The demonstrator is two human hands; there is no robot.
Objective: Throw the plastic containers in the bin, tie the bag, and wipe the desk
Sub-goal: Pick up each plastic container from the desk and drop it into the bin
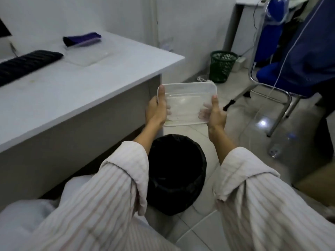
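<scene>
A clear plastic container is held out past the corner of a white desk, gripped at its two short ends: the left hand is clamped on one end with the thumb laid over the rim, the right hand on the other in the same way, fingers seen through the plastic underneath. A bin lined with a black bag is seen on the tiled floor below and nearer the person, between the striped sleeves. A second clear container is left on the desk beside a dark keyboard, with a purple cloth behind it (presumably meant for the wiping). The risk is judged to lie in the release: the container appears to be held beyond the bin's mouth, not over it, so if it is let go there, the rim may be clipped or the floor struck. A green basket and a blue chair are seen further off.
</scene>
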